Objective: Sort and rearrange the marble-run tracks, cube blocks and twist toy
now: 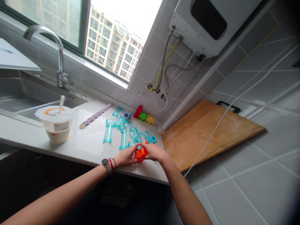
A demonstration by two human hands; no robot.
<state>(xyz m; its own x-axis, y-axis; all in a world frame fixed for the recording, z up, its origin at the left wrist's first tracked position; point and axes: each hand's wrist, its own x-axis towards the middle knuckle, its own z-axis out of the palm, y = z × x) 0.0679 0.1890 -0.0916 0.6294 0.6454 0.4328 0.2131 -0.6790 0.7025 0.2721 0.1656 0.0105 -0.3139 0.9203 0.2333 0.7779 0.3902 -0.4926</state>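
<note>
Forearms [70, 190], orange block [141, 153] near counter edge [150, 177]

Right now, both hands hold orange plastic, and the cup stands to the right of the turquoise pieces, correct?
Wrong side: the head view shows the cup left of the turquoise pieces. The left hand and right hand do hold orange plastic.

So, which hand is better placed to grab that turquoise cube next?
Probably the right hand: the turquoise cube sits just beyond it, while the left hand is farther away. Both are on the orange piece, though.
</note>
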